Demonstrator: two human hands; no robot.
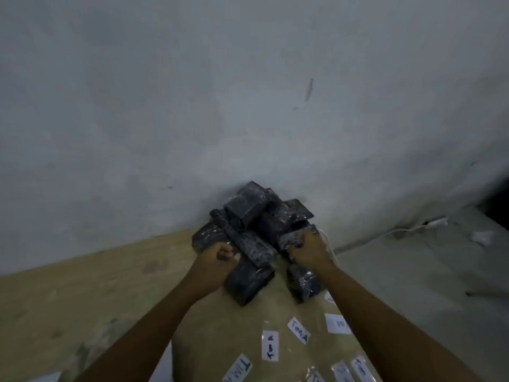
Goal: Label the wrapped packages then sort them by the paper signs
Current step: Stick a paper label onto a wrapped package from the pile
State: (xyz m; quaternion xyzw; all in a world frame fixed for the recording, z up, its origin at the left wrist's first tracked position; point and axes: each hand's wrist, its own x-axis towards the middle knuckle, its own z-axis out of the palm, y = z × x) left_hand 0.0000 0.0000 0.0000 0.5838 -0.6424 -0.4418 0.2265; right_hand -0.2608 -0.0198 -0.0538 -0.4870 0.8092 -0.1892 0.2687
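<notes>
Where the packages lie: dark, glossy-wrapped packages (256, 216) are heaped in a loose pile at the far edge of the brown sheet (82, 299), and the rearmost ones touch the grey wall (248, 92).
Pile make-up: short blocks and one long bar cross one another at several angles, some tilted and resting on those below.
Left hand: the left hand (220, 256) is curled into a fist at the pile's near left side, touching the front block (248, 283); whether it actually grips the wrapping cannot be told.
Right hand: the right hand (308, 249) is closed over a small package (289, 239) at the pile's right side, with its fingers hooked over the top edge.
Loose block: a further wrapped block (303, 283) lies on the sheet beneath the right wrist, just in front of the pile.
Slips: white paper slips (270, 345) lie flat on the sheet, between the forearms and to the right, near the person and apart from the pile. They are handwritten in dark ink; one reads roughly "TIM A", and the others are too blurred to read.
Floor: grey floor (427, 271) adjoins the sheet on the right.
Cable: a white cable (396, 231) runs along the foot of the wall, passing behind the right hand.
Arms: two bare forearms reach in from the bottom edge.
</notes>
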